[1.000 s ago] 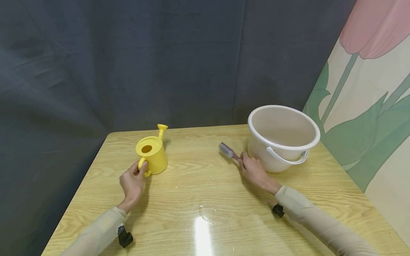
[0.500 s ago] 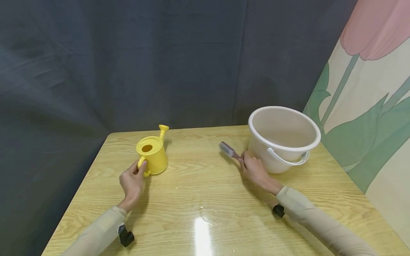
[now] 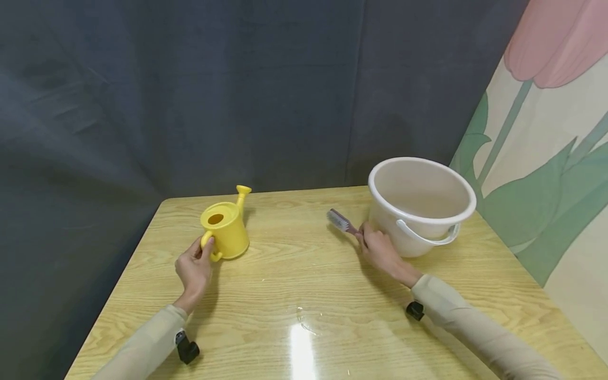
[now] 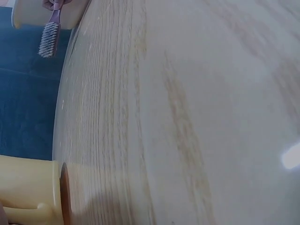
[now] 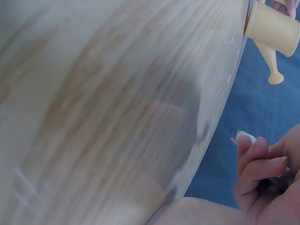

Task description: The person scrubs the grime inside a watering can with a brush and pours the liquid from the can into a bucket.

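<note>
At the far left of the table, in the head view, stands a small yellow watering can (image 3: 230,235), its spout pointing away toward the back. My left hand (image 3: 193,269) pinches its handle between thumb and fingers. A scrub brush (image 3: 339,220) with pale bristles and a mauve handle is gripped at the handle end by my right hand (image 3: 382,253), close beside a bucket. The left wrist view shows the brush's bristles (image 4: 49,40) and part of the can (image 4: 30,187). In the right wrist view, curled fingers (image 5: 262,173) hide most of the brush.
A cream bucket (image 3: 391,232) with its white handle hanging down in front stands at the back right. A dark curtain (image 3: 256,95) hangs behind the wooden table (image 3: 266,301). To the right is a wall (image 3: 546,163) painted with tulips.
The watering can's top has tipped slightly toward my left hand, which has shifted a little left. The brush and right hand have moved very slightly to the right.
</note>
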`<state>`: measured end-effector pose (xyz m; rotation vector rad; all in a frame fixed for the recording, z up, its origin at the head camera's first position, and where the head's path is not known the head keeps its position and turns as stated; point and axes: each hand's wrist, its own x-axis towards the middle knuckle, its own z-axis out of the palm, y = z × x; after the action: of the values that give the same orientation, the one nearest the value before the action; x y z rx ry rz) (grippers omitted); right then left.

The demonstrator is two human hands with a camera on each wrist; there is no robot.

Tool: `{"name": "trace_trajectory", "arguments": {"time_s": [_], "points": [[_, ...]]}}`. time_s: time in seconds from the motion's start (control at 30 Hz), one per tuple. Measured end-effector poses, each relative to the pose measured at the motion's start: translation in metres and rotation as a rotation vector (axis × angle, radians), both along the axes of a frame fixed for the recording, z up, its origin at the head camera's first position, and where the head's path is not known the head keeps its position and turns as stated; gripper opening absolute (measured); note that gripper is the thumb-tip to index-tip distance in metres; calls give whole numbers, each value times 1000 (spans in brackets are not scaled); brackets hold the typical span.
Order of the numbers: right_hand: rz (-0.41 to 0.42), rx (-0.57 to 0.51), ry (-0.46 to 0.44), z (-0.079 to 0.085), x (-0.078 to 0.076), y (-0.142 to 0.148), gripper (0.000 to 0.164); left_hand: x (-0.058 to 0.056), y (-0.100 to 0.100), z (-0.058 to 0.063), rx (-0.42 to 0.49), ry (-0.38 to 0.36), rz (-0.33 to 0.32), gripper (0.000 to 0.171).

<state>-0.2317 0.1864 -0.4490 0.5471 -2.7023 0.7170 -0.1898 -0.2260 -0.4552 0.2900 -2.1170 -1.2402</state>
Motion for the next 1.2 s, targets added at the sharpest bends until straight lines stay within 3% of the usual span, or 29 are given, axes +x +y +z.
{"name": "trace_trajectory", "arguments": {"time_s": [0.23, 0.43, 0.73, 1.2], "points": [[8, 2, 43, -2, -1, 0, 10, -3, -3, 0, 34, 8, 1, 27], [7, -1, 13, -3, -1, 0, 8, -4, -5, 2, 83, -6, -24, 28], [23, -5, -16, 2, -3, -8, 8, -6, -6, 13, 81, 45, -18, 28], [24, -35, -8, 15, -12, -8, 8, -6, 4, 9, 99, 54, -25, 30]]}}
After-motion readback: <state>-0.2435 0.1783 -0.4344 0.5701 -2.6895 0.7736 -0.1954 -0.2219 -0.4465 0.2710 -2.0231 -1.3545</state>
